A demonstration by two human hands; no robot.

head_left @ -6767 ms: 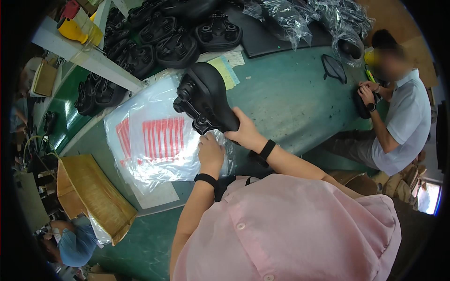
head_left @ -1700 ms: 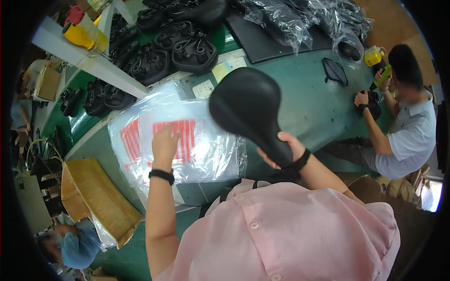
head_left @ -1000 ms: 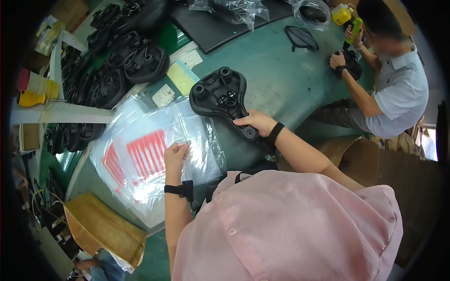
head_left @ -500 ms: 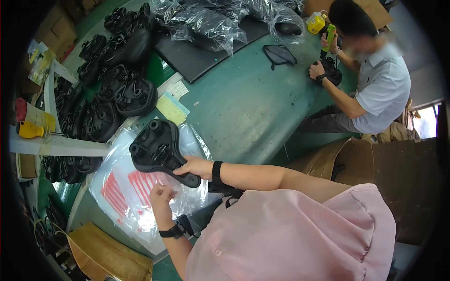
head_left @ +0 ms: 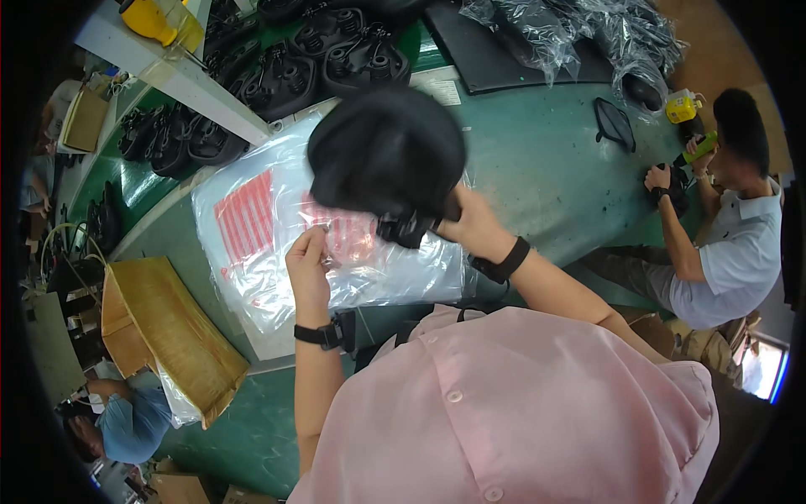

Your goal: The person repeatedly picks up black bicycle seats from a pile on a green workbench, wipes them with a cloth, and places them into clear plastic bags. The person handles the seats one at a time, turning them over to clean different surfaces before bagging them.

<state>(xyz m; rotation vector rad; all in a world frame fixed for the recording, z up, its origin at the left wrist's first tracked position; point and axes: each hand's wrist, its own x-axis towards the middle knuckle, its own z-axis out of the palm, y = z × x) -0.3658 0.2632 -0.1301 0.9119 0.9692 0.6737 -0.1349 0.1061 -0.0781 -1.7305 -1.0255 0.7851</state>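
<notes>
A black bicycle saddle (head_left: 386, 151), blurred by motion, is in my right hand (head_left: 480, 225), which grips it at the narrow end. Its wide, smooth top faces up and hangs above the clear plastic bags (head_left: 285, 214) with red printing that lie stacked on the table. My left hand (head_left: 309, 260) is closed in a pinch at the bags' near part, with the film between thumb and fingers. The saddle hides part of the stack.
Several black saddles (head_left: 281, 80) lie beyond a white metal post (head_left: 180, 80). A black board (head_left: 520, 55) carries plastic-wrapped saddles. At right a co-worker (head_left: 726, 227) holds a green tool (head_left: 701, 147). A cardboard box (head_left: 168, 328) and another person (head_left: 134, 420) are at lower left.
The saddle has turned over from its underside to its smooth top, still in my right hand. My left hand has closed on the bag film. The whole view has swung round.
</notes>
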